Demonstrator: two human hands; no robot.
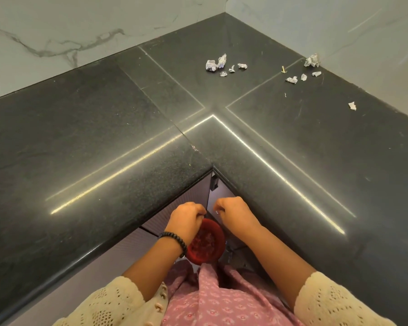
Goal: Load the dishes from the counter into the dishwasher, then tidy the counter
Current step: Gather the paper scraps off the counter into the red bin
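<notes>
Black L-shaped counter, seen from the inner corner. Left hand, below the counter edge, grip closed on the rim of a red bowl. Right hand beside it, fingers curled; cannot tell what it holds. Crumpled paper scraps lie near the far corner, more scraps by the right wall.

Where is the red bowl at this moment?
In the head view, the red bowl is low at centre, below the counter's inner corner, gripped by the left hand, with the right hand beside it.

Left hand holds a red bowl below the black counter; paper scraps lie on it.
</notes>
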